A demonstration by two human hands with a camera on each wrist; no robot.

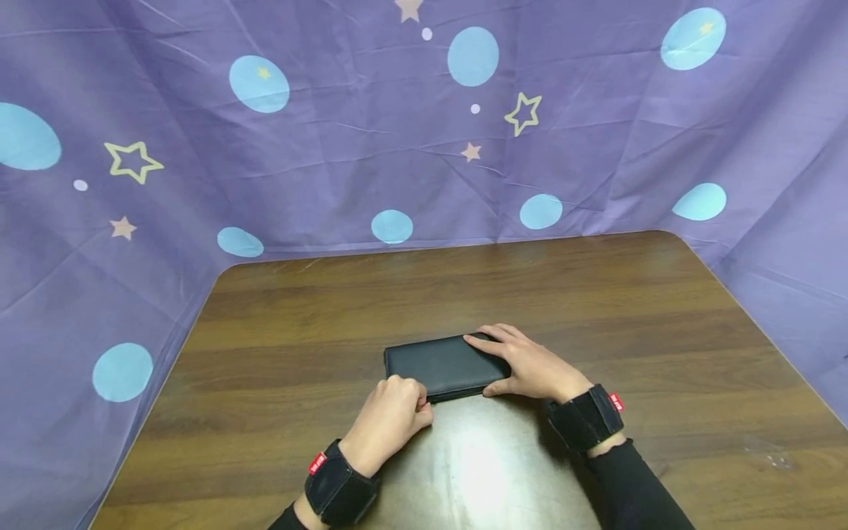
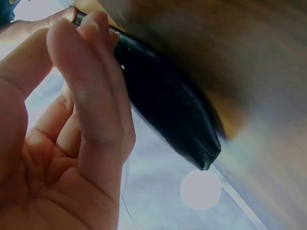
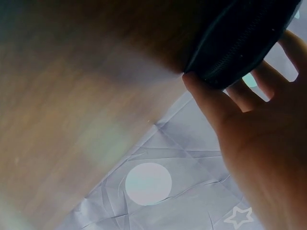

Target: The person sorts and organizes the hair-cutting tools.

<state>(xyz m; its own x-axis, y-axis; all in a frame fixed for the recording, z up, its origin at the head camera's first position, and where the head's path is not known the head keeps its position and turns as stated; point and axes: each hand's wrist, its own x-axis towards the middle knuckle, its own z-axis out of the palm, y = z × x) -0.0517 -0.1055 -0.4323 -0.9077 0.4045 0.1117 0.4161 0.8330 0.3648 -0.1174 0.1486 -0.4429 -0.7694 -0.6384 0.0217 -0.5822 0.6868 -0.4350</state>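
Note:
A black zip wallet (image 1: 440, 366) lies flat on the wooden table in the head view, its zip (image 3: 233, 48) running along the edge in the right wrist view. My right hand (image 1: 535, 366) grips the right end, fingers spread over the top and far side, thumb at the near corner. At the near edge, left of the middle, my left hand (image 1: 392, 414) pinches with curled fingers. The left wrist view has those fingertips against the wallet's edge (image 2: 163, 98); the small part between them is hidden.
The brown wooden table (image 1: 298, 316) extends around both hands. A purple curtain (image 1: 331, 154) with blue dots and stars hangs behind it and at both sides. A small clear scrap (image 1: 776, 461) lies on the table at the right.

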